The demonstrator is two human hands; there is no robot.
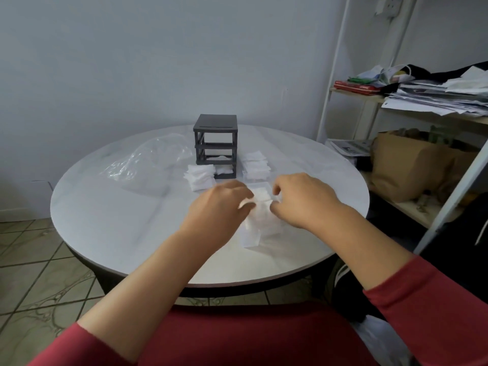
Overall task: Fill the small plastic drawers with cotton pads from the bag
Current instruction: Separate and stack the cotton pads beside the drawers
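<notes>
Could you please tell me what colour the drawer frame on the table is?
Dark grey drawer frame, clearest in the head view.

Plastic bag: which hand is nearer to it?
Left. The left hand, pinching a pad, is nearer the person than the bag and to its right; the right hand is farther to the right.

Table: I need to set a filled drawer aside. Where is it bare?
Bare: the near-left table, between the plastic bag and the left hand; also right of the right pad pile. Crowded: around the drawer frame.
</notes>
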